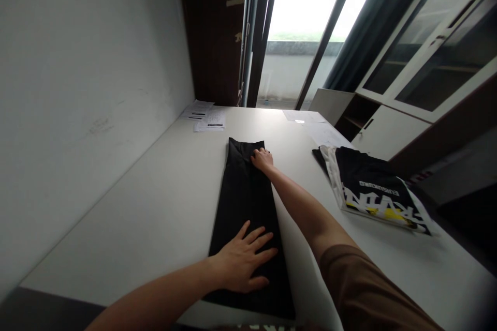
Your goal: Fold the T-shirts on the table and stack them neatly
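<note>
A black garment (248,191), folded into a long narrow strip, lies lengthwise on the white table in front of me. My left hand (246,258) rests flat on its near part, fingers spread. At the far right corner of the cloth is my right hand (262,158), its fingers curled and pinching the fabric near the edge. The far end of the garment is slightly rumpled beside those fingers. Whether it is trousers or a top, I cannot tell.
A stack of folded shirts (373,191), black and white with printed letters, sits on the right of the table (163,207). Paper sheets (209,119) lie at the far left, more papers (324,132) at the far right. A wall borders the left; a glass-door cabinet (427,46) stands right.
</note>
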The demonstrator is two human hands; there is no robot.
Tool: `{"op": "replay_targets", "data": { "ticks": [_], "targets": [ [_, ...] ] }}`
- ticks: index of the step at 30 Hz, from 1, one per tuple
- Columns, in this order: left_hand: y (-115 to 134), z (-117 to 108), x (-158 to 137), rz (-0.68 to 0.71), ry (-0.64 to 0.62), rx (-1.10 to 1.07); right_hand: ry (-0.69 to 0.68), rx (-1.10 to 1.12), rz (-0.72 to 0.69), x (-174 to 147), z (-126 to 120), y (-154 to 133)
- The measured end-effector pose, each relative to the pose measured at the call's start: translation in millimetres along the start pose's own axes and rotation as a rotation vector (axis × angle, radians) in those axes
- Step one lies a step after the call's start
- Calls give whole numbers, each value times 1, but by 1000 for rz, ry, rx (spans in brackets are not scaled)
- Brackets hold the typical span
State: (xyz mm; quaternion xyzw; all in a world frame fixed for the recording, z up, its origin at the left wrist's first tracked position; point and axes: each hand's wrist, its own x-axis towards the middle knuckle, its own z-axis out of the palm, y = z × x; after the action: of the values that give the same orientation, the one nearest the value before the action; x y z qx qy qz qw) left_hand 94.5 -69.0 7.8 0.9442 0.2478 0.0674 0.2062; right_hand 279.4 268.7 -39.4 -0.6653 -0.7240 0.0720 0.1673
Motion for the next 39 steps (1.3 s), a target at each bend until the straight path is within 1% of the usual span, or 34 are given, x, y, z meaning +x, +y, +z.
{"op": "replay_targets", "data": {
  "ticks": [3,6,8,10,12,16,18,22,24,26,29,32,34,39],
  "targets": [
    [-2,-5,-2,35,-12,-27,9,159,57,22,-6,9],
    [-4,-9,-5,62,-20,-50,3,333,191,42,-10,21],
    [-5,-11,-6,70,-23,-60,-32,399,263,51,-12,26],
    [-6,-13,-7,78,-31,-63,-73,412,295,55,-12,27],
    [-7,-15,-8,86,-39,-66,-83,440,315,55,-13,25],
    [-8,-16,-8,90,-51,-73,-102,609,340,51,-20,16],
    [-9,-16,-8,87,-56,-72,-160,530,340,49,-25,11],
    [-9,-17,-8,89,-54,-87,-245,172,327,51,-33,3],
    [-9,-17,-7,90,-54,-96,-256,101,296,53,-35,1],
    [-10,-17,-7,90,-60,-98,-259,121,269,57,-35,-1],
    [-10,-17,-6,92,-65,-93,-226,256,275,61,-36,-6],
    [-10,-17,-6,91,-68,-84,-105,508,327,62,-37,-16],
    [-11,-17,-6,93,-69,-83,-36,640,350,63,-37,-23],
    [-11,-16,-7,91,-58,-80,34,731,362,58,-34,-28]
  ]
}}
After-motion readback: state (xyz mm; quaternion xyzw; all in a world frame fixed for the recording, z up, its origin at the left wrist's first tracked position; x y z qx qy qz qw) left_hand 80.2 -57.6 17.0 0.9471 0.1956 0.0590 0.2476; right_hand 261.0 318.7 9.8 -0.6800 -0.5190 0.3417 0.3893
